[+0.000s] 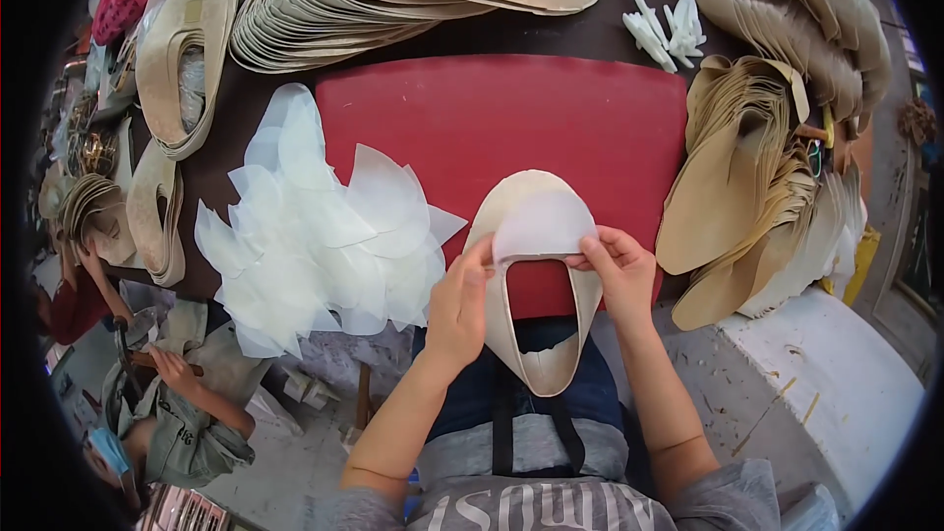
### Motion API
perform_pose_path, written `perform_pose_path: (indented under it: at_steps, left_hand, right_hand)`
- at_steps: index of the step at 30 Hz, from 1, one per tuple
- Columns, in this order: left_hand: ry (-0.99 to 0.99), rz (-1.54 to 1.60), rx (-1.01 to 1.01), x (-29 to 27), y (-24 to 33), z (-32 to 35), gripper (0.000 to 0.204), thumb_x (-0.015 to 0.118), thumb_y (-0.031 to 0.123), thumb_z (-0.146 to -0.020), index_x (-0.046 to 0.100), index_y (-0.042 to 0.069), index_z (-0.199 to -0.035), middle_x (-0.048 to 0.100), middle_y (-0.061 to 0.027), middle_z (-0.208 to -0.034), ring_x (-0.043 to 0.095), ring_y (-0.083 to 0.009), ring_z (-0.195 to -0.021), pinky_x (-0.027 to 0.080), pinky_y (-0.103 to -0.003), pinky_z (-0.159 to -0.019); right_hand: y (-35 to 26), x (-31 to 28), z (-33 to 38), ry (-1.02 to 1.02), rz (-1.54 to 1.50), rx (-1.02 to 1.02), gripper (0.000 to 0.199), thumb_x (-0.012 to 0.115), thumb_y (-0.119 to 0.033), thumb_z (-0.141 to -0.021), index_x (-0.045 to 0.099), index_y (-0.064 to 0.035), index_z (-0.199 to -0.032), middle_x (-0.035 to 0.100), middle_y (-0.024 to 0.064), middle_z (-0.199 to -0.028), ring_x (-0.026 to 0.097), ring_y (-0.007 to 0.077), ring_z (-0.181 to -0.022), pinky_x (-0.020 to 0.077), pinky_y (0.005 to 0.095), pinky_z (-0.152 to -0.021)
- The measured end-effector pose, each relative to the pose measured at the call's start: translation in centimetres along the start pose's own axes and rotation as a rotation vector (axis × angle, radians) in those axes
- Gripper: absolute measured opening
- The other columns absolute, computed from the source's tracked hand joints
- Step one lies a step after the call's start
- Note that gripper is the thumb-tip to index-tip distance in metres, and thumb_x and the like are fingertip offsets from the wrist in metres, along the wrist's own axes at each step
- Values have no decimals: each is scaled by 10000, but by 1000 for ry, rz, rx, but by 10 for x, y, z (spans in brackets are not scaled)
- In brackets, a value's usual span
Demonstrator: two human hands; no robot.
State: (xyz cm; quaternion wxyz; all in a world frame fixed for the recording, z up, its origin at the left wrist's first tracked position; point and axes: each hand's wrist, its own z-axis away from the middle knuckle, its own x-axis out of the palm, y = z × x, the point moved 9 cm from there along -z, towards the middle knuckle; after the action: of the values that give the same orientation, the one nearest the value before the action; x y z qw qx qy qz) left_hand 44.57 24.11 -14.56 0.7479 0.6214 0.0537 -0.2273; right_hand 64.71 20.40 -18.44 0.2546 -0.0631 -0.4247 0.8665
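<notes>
A beige shoe upper [541,374] hangs over the front edge of a red board, toe pointing away from me, its long opening showing the board through it. Across its toe lies a translucent white toe piece [546,221] with a rounded far edge. My left hand [460,310] is closed in a pinch at that piece's near left corner, against the side of the upper. At the near right corner, my right hand [621,270] pinches the piece between thumb and fingers. Left of the upper, a loose heap of similar white pieces [315,236] spreads over the board's edge.
The red board [492,108] rests on a dark table [551,34]. Nested shoe uppers [344,15] stand at the back; tan sole-shaped pieces [728,187] are piled right. White strips [669,29] lie behind the board. At lower left, a masked co-worker [187,403] holds a wooden-handled tool [147,359].
</notes>
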Motion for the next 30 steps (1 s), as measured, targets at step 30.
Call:
perform_pose_path:
  at_steps: [30]
  left_hand:
    - [184,-218,-281,-17,-28,-12,139,664,111,-873,616,-17,-847,607,-39,-615,572,-118,-514,436,-223,-506]
  right_hand:
    - [-17,17,-12,93,686,-53,134,677,-98,-865,649,33,-869,626,52,-666,602,113,-540,470,186,-513]
